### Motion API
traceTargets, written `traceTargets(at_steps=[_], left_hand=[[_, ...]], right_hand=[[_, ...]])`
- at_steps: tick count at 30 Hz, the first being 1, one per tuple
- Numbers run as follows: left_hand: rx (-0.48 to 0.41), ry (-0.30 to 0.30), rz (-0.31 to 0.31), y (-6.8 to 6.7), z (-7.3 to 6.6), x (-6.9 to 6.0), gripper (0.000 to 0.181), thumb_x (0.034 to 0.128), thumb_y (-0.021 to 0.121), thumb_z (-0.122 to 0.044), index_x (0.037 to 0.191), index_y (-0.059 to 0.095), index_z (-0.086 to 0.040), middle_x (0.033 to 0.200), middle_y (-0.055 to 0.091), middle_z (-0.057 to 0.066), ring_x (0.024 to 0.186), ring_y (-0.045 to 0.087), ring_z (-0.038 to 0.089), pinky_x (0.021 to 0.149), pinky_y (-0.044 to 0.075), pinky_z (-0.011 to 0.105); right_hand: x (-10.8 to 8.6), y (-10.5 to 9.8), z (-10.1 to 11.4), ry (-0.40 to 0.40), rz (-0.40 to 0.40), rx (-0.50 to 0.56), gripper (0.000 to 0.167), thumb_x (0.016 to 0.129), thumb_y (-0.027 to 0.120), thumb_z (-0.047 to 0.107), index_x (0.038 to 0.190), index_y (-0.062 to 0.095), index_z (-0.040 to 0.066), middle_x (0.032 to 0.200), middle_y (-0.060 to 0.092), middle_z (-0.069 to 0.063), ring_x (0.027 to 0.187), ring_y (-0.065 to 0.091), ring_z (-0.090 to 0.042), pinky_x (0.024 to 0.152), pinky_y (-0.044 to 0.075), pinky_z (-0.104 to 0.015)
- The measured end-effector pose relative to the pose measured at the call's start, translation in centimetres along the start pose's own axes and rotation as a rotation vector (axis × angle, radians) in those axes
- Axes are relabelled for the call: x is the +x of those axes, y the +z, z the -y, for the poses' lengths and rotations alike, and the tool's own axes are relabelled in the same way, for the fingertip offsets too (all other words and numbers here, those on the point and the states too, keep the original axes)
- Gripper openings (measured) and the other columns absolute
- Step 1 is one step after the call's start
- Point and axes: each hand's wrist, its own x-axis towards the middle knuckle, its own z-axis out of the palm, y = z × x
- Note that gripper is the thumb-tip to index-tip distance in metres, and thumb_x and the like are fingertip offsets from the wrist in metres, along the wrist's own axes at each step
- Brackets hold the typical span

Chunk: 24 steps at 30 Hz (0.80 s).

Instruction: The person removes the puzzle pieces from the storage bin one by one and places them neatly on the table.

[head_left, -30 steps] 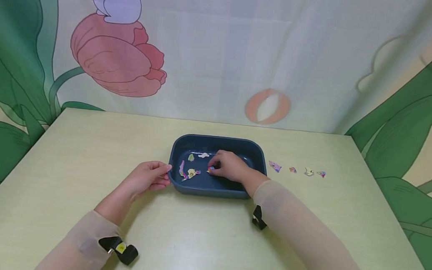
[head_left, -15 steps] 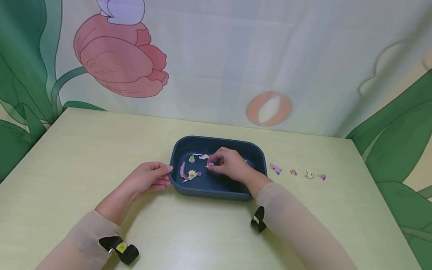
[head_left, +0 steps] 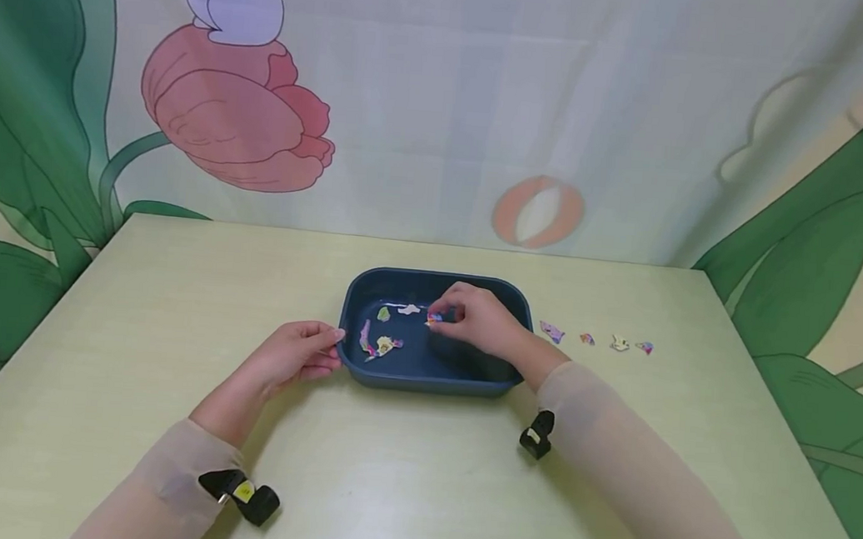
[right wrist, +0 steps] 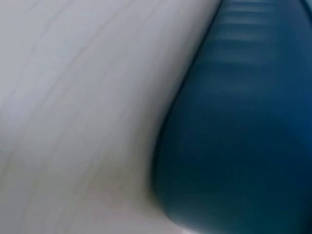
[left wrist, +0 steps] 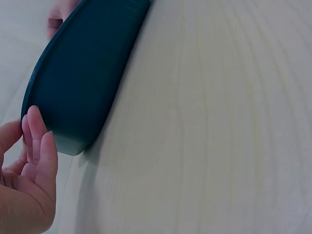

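Observation:
A dark blue tray [head_left: 431, 385] stands on the table. My left hand [head_left: 304, 351] pinches its left rim; the left wrist view shows the thumb on one side of the tray wall [left wrist: 83, 78] and the fingertips on the other. Over the tray, my right hand [head_left: 477, 316] pinches a small colourful sticker [head_left: 434, 319] between thumb and fingers. On the tray floor lie a white sticker [head_left: 409, 310], a green sticker [head_left: 383, 314], a curved purple sticker [head_left: 364, 336] and a yellow and pink sticker [head_left: 385, 346]. The right wrist view has only the tray's outer side [right wrist: 234, 126] and table, not the hand.
Right of the tray, several small stickers lie in a row on the table [head_left: 386, 483]: a purple one [head_left: 551, 332], a small orange one [head_left: 587, 339], a pale yellow one [head_left: 619, 343] and a pink-blue one [head_left: 645, 348]. A printed curtain [head_left: 427, 119] hangs behind the table.
My right hand has moved a little to the right and toward the tray's far side, still pinching the sticker. My left hand stays on the tray rim.

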Motion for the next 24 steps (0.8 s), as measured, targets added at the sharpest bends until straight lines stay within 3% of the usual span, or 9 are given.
traceTargets(at_steps=[24], left_hand=[[0.046, -0.013, -0.013, -0.1, 0.2, 0.3, 0.034, 0.0942, 0.057, -0.023, 0.108, 0.052, 0.008, 0.076, 0.062, 0.003, 0.07, 0.064, 0.015, 0.066, 0.054, 0.023]], right_hand=[[-2.9, -2.3, -0.7, -0.012, 0.011, -0.001, 0.018, 0.083, 0.072, 0.02, 0.097, 0.072, 0.01, 0.094, 0.058, 0.001, 0.066, 0.048, -0.014, 0.058, 0.043, -0.025]])
